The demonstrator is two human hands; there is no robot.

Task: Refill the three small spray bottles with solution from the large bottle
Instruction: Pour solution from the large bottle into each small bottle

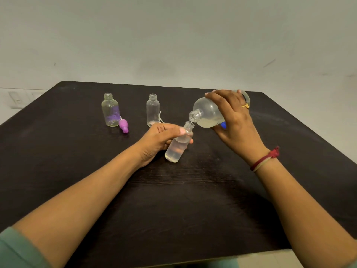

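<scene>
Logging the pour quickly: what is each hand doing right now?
Left hand: grips the small clear plastic bottle, tilted, cap off.
Right hand: grips the large frosted plastic bottle, tipped to pour into it.

Table (193, 200): dark wood-look top with visible grain, matt with a faint sheen.
Large bottle (207, 111): frosted translucent plastic, smooth, dull finish; its threaded neck is clearer.
Small spray bottle (176, 147), just under the large bottle's mouth: clear plastic, glossy, smooth.
Nearer bottle (153, 111) and farther bottle (110, 111), both left of the large bottle: the same clear glossy plastic; the farther one shows a purple patch.
Spray cap (123, 126), left of the large bottle: purple plastic, matt.
Ring (245, 106), just right of the large bottle: yellow metal, shiny.
Wristband (265, 158), below-right of the large bottle: red and pale thread, rough.
Sleeve (17, 250), far below-left: green cloth, matt.
Wall (173, 35), behind: painted, matt, scuffed.
</scene>
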